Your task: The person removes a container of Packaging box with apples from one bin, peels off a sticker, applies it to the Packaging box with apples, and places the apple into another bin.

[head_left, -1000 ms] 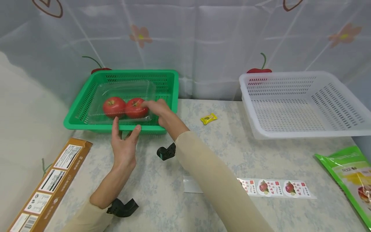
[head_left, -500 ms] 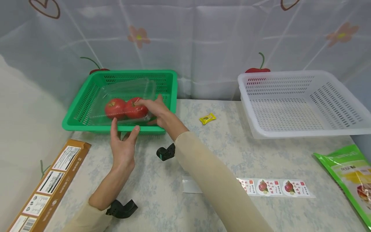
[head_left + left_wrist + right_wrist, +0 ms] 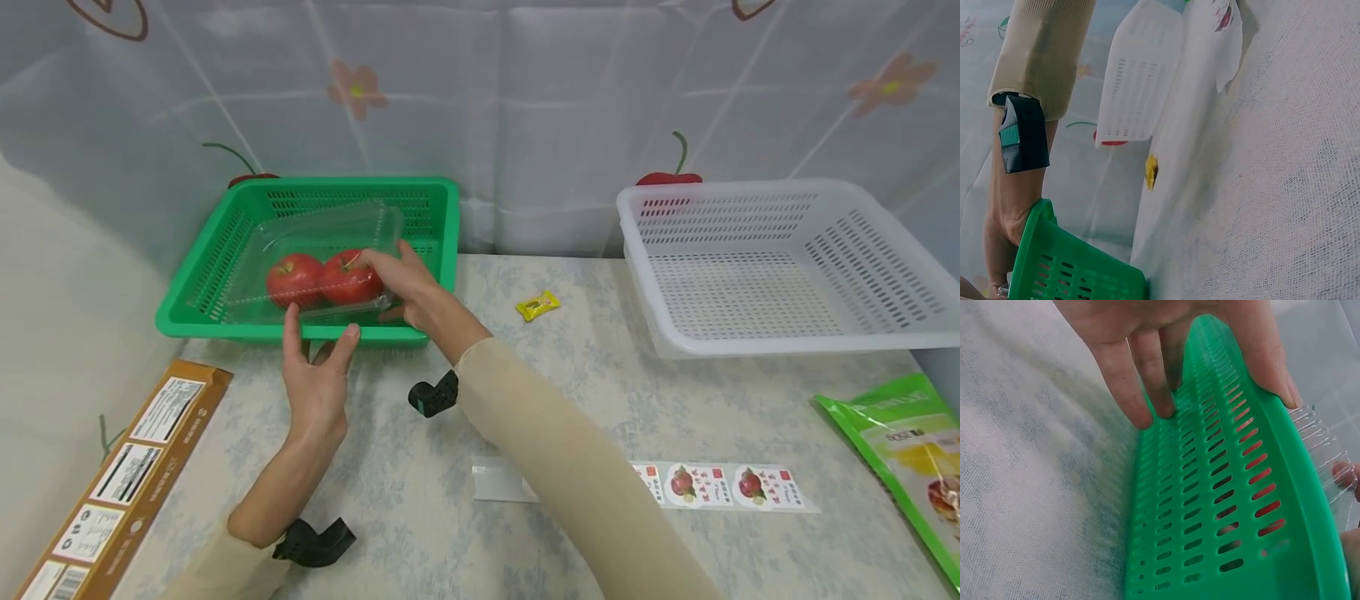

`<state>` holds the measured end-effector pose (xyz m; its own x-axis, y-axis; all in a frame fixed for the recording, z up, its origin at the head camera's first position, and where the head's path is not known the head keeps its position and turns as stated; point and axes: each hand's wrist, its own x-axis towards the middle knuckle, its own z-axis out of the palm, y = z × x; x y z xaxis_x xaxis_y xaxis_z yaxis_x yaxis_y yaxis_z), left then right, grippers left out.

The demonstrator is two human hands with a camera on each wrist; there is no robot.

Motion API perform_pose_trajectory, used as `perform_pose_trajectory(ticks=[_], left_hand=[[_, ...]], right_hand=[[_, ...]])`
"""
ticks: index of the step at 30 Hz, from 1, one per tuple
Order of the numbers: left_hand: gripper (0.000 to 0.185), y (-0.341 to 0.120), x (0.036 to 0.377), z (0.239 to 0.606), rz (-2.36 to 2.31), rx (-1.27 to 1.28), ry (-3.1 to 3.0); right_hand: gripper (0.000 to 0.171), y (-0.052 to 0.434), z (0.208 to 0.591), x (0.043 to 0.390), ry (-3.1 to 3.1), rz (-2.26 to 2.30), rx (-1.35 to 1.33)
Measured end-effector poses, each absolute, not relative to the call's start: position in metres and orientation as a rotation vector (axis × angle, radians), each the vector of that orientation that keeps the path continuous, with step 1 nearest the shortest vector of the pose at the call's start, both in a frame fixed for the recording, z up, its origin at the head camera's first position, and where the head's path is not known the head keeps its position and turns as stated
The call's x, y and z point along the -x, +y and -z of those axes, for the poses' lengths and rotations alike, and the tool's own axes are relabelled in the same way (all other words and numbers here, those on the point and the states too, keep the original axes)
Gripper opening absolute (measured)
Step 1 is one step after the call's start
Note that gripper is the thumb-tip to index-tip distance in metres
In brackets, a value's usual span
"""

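A clear plastic clamshell container (image 3: 315,229) with two red apples (image 3: 296,279) inside lies in a green basket (image 3: 225,327) at the back left. My right hand (image 3: 405,283) reaches over the basket's front rim and grips the container's right end, which is tilted up a little. My left hand (image 3: 318,379) is open in front of the basket. In the right wrist view its fingers (image 3: 1129,381) lie against the green basket's (image 3: 1210,506) outer wall and its thumb rests on the rim. The container's ribbed edge (image 3: 1322,437) shows just behind the rim.
A white basket (image 3: 780,344) stands at the back right, with a yellow candy (image 3: 537,305) between the two baskets. A sticker strip (image 3: 720,486) and a green bag (image 3: 907,450) lie at the front right. A brown box (image 3: 127,483) lies at the left edge.
My right hand has closed on the container's right end and raised it slightly in the basket. My left hand has stayed at the front rim.
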<state>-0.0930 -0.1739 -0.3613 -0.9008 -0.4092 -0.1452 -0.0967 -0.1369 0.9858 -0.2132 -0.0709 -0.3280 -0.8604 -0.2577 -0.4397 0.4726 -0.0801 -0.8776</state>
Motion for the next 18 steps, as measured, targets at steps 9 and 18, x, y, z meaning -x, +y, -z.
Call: perform_pose_trajectory(ticks=[9, 18], left_hand=[[0.091, -0.1734, 0.0912, 0.3598, 2.185, -0.559, -1.860], [0.093, -0.1724, 0.0903, 0.3601, 2.196, -0.555, -1.854]], right_hand=[[0.091, -0.0731, 0.3279, 0.2138, 1.708, 2.023, -0.210], [0.086, -0.0673, 0.3247, 0.2127, 1.616, 2.131, -0.182]])
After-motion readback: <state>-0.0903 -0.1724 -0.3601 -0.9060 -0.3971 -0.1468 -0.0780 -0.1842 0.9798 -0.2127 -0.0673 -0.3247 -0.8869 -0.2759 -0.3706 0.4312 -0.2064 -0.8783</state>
